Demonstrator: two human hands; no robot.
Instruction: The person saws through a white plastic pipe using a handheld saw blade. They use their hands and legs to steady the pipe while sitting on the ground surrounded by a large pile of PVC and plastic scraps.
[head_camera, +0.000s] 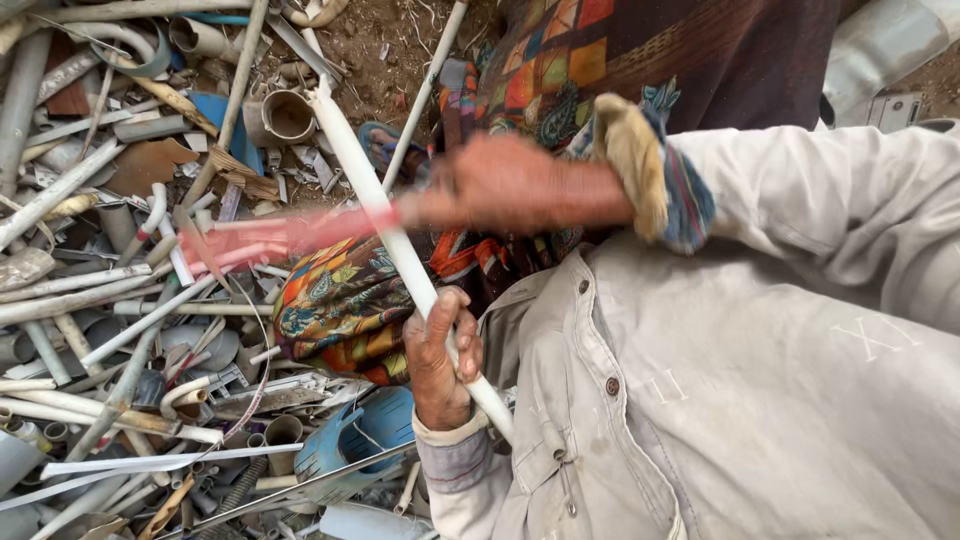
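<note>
Right hand and red tool blurred beyond detail.

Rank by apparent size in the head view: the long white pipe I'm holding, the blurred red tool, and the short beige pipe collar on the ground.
1. long white pipe, in the left hand.
2. red tool, in the right hand; motion blur makes its length unsure.
3. beige pipe collar, farther from the camera.

One head-worn camera looks steeply down, close over lap and scrap-strewn ground.
</note>
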